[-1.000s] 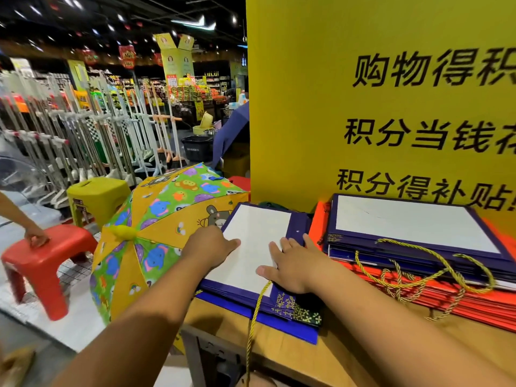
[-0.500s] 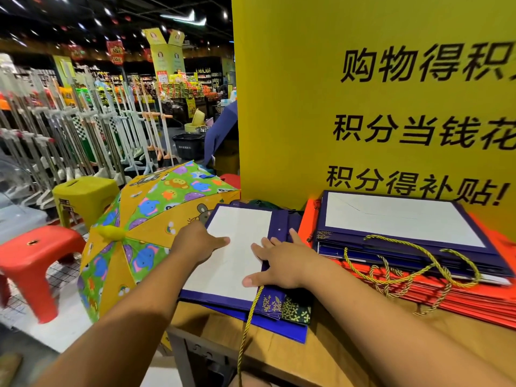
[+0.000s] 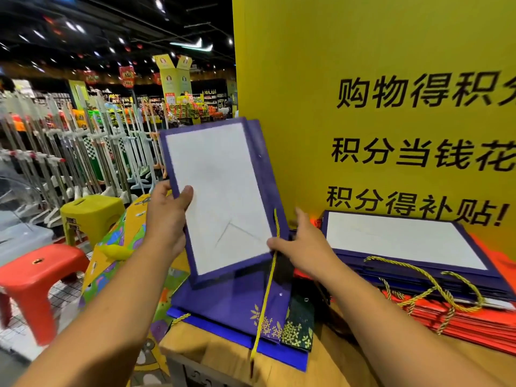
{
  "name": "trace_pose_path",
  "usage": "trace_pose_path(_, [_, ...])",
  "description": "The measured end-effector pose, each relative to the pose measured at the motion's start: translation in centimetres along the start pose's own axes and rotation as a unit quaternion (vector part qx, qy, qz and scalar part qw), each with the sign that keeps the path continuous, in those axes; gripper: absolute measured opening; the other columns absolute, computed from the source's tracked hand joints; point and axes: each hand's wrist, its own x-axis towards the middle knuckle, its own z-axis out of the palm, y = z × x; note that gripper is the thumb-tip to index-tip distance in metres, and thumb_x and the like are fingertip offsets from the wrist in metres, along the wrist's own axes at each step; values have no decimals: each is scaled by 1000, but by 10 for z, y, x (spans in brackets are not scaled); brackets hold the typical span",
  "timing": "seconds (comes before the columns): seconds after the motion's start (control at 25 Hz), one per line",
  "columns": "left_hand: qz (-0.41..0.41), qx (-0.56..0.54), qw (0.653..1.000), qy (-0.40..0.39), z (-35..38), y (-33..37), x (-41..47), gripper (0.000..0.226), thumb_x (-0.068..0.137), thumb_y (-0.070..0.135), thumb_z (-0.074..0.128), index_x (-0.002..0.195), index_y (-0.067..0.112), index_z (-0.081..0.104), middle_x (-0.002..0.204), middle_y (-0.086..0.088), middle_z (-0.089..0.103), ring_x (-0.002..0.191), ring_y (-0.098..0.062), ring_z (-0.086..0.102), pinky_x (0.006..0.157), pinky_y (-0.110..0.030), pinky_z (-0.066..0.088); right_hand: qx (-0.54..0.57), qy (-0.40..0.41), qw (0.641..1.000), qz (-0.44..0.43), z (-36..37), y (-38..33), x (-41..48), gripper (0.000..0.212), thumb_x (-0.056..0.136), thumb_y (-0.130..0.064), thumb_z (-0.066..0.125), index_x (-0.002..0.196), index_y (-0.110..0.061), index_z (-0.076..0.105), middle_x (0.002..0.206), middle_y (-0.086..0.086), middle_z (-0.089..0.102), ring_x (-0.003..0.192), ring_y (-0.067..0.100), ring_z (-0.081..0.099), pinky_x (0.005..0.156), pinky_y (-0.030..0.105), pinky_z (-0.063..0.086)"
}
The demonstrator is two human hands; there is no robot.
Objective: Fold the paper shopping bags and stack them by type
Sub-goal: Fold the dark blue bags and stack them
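**Head view.** Folded purple bag (image 3: 220,196), white panel toward the camera, is held upright and tilted above the worktop's (image 3: 212,350) front-left corner, clear of the surface.

- **Left-hand grip** (image 3: 167,216): closed round the bag's left edge, thumb on the white face, fingers behind.
- **Right-hand grip** (image 3: 301,247): at the lower right corner, thumb on front, fingers reaching behind the edge, i.e. a pinch, by the look.
- **Gold cord handle** (image 3: 268,289): runs down past the front edge; which bag it belongs to is unclear.
- **Loose purple bags** (image 3: 231,305): lie beneath the held bag, not yet stacked.
- **Right end, by the yellow sign board** (image 3: 363,65): purple stack (image 3: 405,241) rests on red stack (image 3: 460,322).

**Step in hand (prob.):** fold done, bag in transfer to its type's pile.

**Next move calls for:** carrying it to the right end, laying it flat w/ white side up and edges square to the purple stack. The cord should be kept clear so it doesn't snag.
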Motion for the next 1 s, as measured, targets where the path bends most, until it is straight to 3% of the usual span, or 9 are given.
trace_pose_path(0.08, [11, -78, 997, 21, 16, -2, -10, 18, 96, 6, 59, 110, 14, 51, 93, -4, 73, 78, -19, 70, 73, -39, 58, 97, 38, 995, 6, -20, -7, 6, 53, 79, -39, 80, 124, -24, 56, 106, -11, 71, 96, 12, 70, 87, 40, 57])
trace_pose_path(0.2, [-20, -179, 983, -35, 43, -16, -28, 26, 93, -2, 59, 109, 18, 54, 117, -17, 68, 106, -33, 66, 95, -55, 51, 170, 113, 979, -13, -73, -17, 8, 15, 93, -18, 68, 106, -20, 59, 90, -1, 66, 60, 4, 62, 53, 26, 52])
trace_pose_path(0.28, [-42, -198, 975, -86, 57, -18, -31, 40, 87, -9, 60, 112, 23, 56, 128, -19, 63, 118, -38, 60, 102, -60, 43, 140, 173, 974, -45, -119, -18, 8, 13, 95, -14, 64, 100, -25, 63, 93, 1, 68, 69, 10, 64, 58, 30, 52])
trace_pose_path(0.4, [-88, -204, 963, -150, 69, -15, -26, 50, 84, -5, 60, 124, 24, 58, 122, -13, 66, 100, -27, 68, 90, -46, 55, 70, 252, 964, -42, -189, -6, 3, 15, 94, -15, 65, 85, -25, 69, 81, -7, 69, 74, 12, 62, 66, 23, 48])
trace_pose_path(0.52, [-155, -22, 932, -327, 101, -28, -38, 65, 77, -2, 72, 134, 20, 52, 111, -6, 73, 82, -17, 72, 62, -32, 58, -43, 242, 969, -14, -240, 26, -9, 16, 94, -19, 67, 81, -24, 74, 79, -5, 71, 78, 14, 63, 70, 31, 45])
trace_pose_path(0.6, [-157, 113, 904, -381, 138, -46, -52, 73, 78, -4, 76, 138, 23, 44, 117, -4, 69, 86, -17, 71, 57, -30, 57, -125, 225, 966, 14, -253, 56, -17, 12, 94, -20, 67, 88, -22, 76, 87, -3, 73, 84, 16, 64, 71, 31, 44])
trace_pose_path(0.72, [-66, 292, 864, -404, 195, -70, -70, 92, 77, 21, 84, 145, 42, 27, 145, 0, 39, 110, -22, 60, 82, -31, 53, -207, 259, 942, 62, -261, 106, -27, 15, 95, -27, 67, 104, -21, 78, 104, -2, 75, 97, 17, 66, 77, 30, 47])
trace_pose_path(0.88, [22, 535, 721, -439, 236, -112, -85, 121, 62, 67, 80, 156, 39, 9, 161, -6, 5, 146, -30, 21, 112, -39, 34, -379, 242, 891, 67, -265, 155, -36, 14, 95, -25, 66, 101, -21, 78, 100, 2, 71, 99, 25, 63, 71, 28, 35])
trace_pose_path(1.0, [5, 570, 715, -406, 241, -129, -83, 128, 62, 77, 72, 158, 21, 10, 161, -8, 2, 147, -30, 21, 115, -39, 33, -408, 187, 891, 66, -261, 148, -43, 16, 98, -29, 59, 98, -29, 74, 97, -6, 71, 95, 19, 65, 71, 32, 46])
